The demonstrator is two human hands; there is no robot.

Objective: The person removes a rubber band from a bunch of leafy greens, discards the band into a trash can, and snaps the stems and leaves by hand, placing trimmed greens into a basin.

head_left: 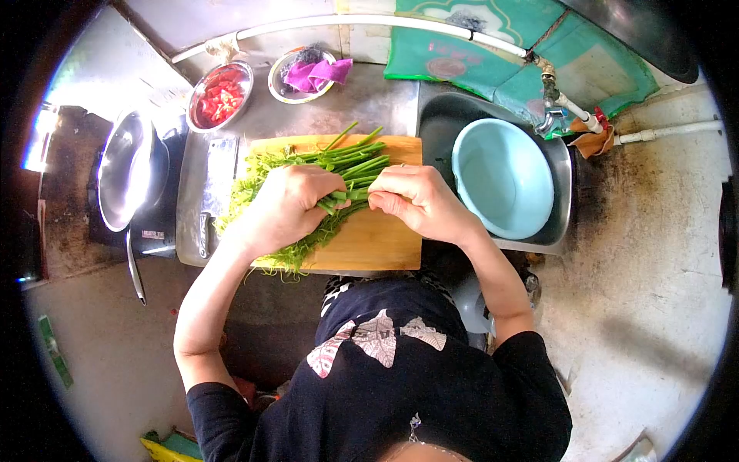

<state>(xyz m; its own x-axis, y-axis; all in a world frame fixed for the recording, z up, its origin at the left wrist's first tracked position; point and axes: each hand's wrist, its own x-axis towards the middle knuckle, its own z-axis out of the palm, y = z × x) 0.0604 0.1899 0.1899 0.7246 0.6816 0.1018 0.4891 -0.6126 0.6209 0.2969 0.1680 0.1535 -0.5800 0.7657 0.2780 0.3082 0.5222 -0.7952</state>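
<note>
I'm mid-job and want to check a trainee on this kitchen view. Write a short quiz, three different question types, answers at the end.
1. Multiple choice: where does the light blue basin sit?
A) On the stove
B) In the sink
C) On the floor

2. True or false: the right hand is inside the basin.

3. Fill in the blank: from the person's own side, the knife lies to the ____ of the cutting board.

Key: 1. B. 2. False; it and the left hand are both on the green stems. 3. Left.
</note>
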